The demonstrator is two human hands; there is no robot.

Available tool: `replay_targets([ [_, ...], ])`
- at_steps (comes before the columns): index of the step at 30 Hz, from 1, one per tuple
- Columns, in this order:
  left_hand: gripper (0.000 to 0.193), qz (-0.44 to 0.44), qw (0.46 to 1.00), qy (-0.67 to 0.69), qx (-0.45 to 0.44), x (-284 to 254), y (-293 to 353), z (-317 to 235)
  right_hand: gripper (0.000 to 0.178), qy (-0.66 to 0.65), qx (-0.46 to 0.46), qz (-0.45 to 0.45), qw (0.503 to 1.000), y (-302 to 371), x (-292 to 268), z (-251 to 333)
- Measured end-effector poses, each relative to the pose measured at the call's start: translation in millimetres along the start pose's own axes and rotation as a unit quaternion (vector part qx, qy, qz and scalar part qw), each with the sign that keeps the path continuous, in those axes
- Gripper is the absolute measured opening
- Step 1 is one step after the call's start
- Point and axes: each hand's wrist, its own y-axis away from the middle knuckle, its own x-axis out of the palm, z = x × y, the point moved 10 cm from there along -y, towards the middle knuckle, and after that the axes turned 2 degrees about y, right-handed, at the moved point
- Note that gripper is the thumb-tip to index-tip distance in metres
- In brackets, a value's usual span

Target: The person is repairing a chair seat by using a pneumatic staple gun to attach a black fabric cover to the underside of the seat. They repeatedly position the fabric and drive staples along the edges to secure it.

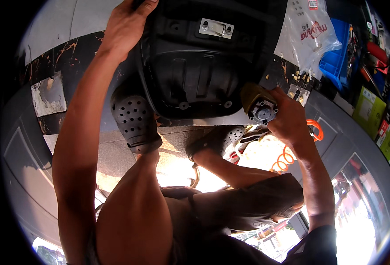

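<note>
A large black molded plastic shell (195, 81) lies before me, with ribs, several recesses and a bolted metal plate (215, 28). At its left edge is my left hand (131, 24), closed on the rim; part of the fingers is cut off by the top of the picture. My right hand (287, 115) is wrapped round the handle of an air impact wrench (259, 106) by the shell's lower right corner. The wrench's round rear end with several screws faces me, and its front end is hidden. Two round fasteners (184, 105) show near the shell's lower edge.
An orange coiled air hose (284, 160) hangs below my right hand. A clear plastic bag (309, 35) and a blue bin (336, 55) lie at the right, with green boxes (368, 110) beyond. My legs and perforated clogs (135, 119) are beneath the worn black bench edge (82, 57).
</note>
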Motion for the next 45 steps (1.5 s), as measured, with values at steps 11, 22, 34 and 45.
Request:
replay_targets([
  [11, 0.063, -0.083, 0.989, -0.116, -0.029, -7.7, 5.3, -2.6, 0.041, 0.015, -0.061, -0.053, 0.997, 9.3, -9.4, -7.5],
  [22, 0.060, -0.075, 0.993, -0.092, -0.005, 1.4, 7.4, -19.5, 0.044, -0.086, -0.028, -0.076, 0.993, 15.6, -19.9, -24.2],
  [34, 0.044, -0.043, 0.997, -0.058, 0.009, 6.5, 4.1, -26.6, 0.048, -0.020, -0.059, -0.034, 0.997, -12.1, -15.8, -15.4],
  [45, 0.039, -0.040, 0.997, -0.008, 0.069, 17.2, 2.9, -35.2, 0.049, -0.026, -0.034, -0.038, 0.998, -12.1, -17.1, -16.9],
])
